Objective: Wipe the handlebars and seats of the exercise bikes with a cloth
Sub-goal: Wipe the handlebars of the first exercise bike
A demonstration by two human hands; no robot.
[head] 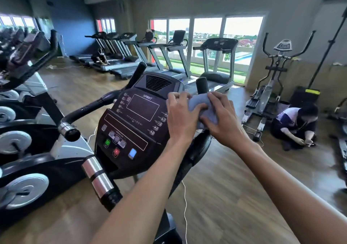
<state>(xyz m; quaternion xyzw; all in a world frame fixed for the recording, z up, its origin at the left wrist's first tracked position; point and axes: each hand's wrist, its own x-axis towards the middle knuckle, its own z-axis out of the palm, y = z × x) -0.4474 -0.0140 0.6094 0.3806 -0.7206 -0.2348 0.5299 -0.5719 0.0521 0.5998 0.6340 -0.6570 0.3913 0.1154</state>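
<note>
We see left hand (181, 115) and right hand (223, 116), fingers curled, clamped on grey-blue folded cloth (200, 106) wrapped over black foam handlebar (202, 85) at the black bike console's (135, 116) right edge.

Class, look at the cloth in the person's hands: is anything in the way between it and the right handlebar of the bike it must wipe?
Nothing visible. Both the left hand and right hand hold the cloth right at the right handlebar, just beside the console.

Pale blue-grey cloth (201, 106) bunched over black right handlebar (202, 85), beside dark console (135, 120)
</note>
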